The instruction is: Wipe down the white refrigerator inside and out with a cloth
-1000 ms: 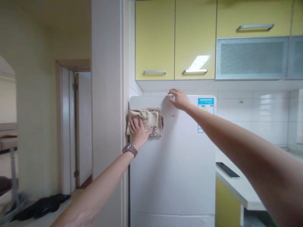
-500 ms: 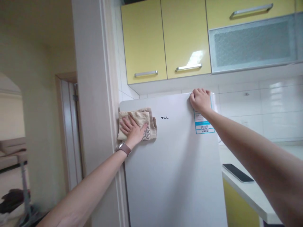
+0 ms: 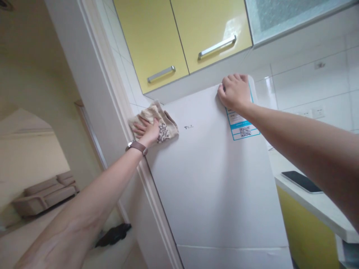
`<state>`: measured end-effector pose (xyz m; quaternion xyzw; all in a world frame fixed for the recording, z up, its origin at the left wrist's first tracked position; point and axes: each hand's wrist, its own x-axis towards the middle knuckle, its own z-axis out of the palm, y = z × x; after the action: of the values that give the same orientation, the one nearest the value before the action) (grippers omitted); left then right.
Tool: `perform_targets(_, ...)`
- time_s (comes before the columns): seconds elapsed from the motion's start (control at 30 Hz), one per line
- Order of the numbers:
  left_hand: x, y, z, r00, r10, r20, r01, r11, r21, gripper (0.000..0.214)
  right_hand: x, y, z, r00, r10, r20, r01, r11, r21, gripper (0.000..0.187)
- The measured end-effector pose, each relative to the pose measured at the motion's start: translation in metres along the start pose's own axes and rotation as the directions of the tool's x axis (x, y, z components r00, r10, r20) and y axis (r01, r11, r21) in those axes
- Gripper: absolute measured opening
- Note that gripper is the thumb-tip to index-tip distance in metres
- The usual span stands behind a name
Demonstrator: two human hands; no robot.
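A beige cloth [image 3: 167,131] with a dark pattern lies bunched over the upper left corner of the white refrigerator [image 3: 207,179]. My left hand [image 3: 148,130], with a brown-strapped watch [image 3: 137,147] at its wrist, presses and holds the cloth there, fingers bent toward the door's left edge. At the upper right corner, my right hand [image 3: 235,91] grips the refrigerator's top edge, its fingers curled over. Just beneath that hand is a blue-bordered label [image 3: 242,125] with a QR code, partly covered. The brand lettering sits between the two hands.
Yellow wall cabinets [image 3: 151,41] with metal handles hang above the refrigerator. A door frame [image 3: 112,93] stands close on the left. On the counter [image 3: 316,209] at right lies a dark phone-like slab [image 3: 303,181]. A sofa [image 3: 47,192] and a dark heap [image 3: 113,235] show beyond the doorway.
The view has tilted and turned. My left hand has slid the cloth up to the top left corner, where it is more bunched. My right hand keeps its grip on the top edge.
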<state>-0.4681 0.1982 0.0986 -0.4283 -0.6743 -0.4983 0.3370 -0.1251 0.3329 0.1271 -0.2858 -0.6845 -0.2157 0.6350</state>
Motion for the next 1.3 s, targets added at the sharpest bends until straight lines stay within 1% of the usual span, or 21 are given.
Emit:
perform_targets(0.03,0.009,0.008,-0.004,0.972,-0.235,-0.027,0.234,0.971,-0.041,0.082,0.000,-0.001,-0.001,1.000,0.004,0.006,-0.004,1.000,-0.008,0.051)
perform_targets(0.07,0.015,0.016,-0.007,0.931,-0.360,-0.058,0.358,0.933,-0.044,0.085,0.000,-0.002,-0.002,1.000,0.005,0.011,-0.004,1.000,-0.022,0.050)
perform_targets(0.1,0.017,0.023,-0.011,0.920,-0.384,-0.073,0.383,0.923,-0.024,0.085,0.000,-0.003,-0.004,1.000,0.006,0.018,-0.005,0.999,-0.042,0.050)
perform_targets(0.13,0.016,0.028,-0.013,0.937,-0.341,-0.078,0.342,0.940,-0.001,0.085,0.000,-0.005,-0.005,1.000,0.010,0.028,-0.008,0.998,-0.067,0.049)
perform_targets(0.2,0.005,0.033,-0.017,0.975,-0.190,-0.116,0.199,0.978,0.067,0.083,-0.001,-0.008,-0.008,0.998,0.023,0.052,-0.017,0.992,-0.121,0.047)
perform_targets(0.27,-0.011,0.030,-0.018,0.988,-0.077,-0.137,0.093,0.989,0.115,0.082,-0.002,-0.012,-0.012,0.997,0.036,0.071,-0.024,0.986,-0.163,0.046)
perform_targets(0.37,-0.028,0.018,-0.015,0.993,-0.037,-0.112,0.052,0.990,0.135,0.083,-0.004,-0.015,-0.016,0.996,0.008,0.086,0.006,0.987,-0.161,0.048)
perform_targets(0.5,-0.034,0.002,-0.010,0.995,0.045,-0.086,-0.035,0.994,0.108,0.082,-0.006,-0.016,-0.021,0.994,-0.030,0.103,0.047,0.985,-0.167,0.054)
perform_targets(0.63,-0.051,-0.010,-0.009,0.996,0.057,-0.074,-0.047,0.991,0.124,0.082,-0.006,-0.020,-0.026,0.994,-0.018,0.111,0.037,0.984,-0.172,0.056)
perform_targets(0.77,-0.075,-0.023,-0.008,0.991,0.110,-0.074,-0.106,0.993,0.053,0.081,-0.006,-0.025,-0.029,0.992,-0.008,0.127,0.029,0.985,-0.172,0.061)
perform_targets(0.87,-0.090,-0.033,-0.005,0.990,0.121,-0.073,-0.116,0.991,0.069,0.082,-0.004,-0.027,-0.031,0.989,0.017,0.145,0.010,0.984,-0.180,0.063)
perform_targets(0.93,-0.099,-0.037,-0.004,0.988,0.133,-0.081,-0.127,0.989,0.073,0.082,-0.003,-0.027,-0.032,0.987,0.030,0.160,-0.002,0.984,-0.176,0.061)
perform_targets(1.07,-0.115,-0.043,-0.004,0.988,0.140,-0.063,-0.136,0.989,0.065,0.081,-0.004,-0.031,-0.035,0.988,0.025,0.156,-0.001,0.988,-0.151,0.047)
perform_targets(1.13,-0.122,-0.046,-0.003,0.988,0.142,-0.056,-0.136,0.986,0.091,0.081,-0.006,-0.034,-0.037,0.983,0.033,0.178,-0.004,0.987,-0.162,0.044)
perform_targets(1.2,-0.128,-0.049,-0.001,0.988,0.141,-0.065,-0.131,0.982,0.136,0.083,-0.007,-0.035,-0.038,0.978,0.037,0.204,0.000,0.984,-0.176,0.046)
perform_targets(1.3,-0.137,-0.055,0.003,0.989,0.129,-0.071,-0.113,0.974,0.198,0.085,-0.007,-0.035,-0.037,0.979,0.027,0.204,0.011,0.983,-0.182,0.051)
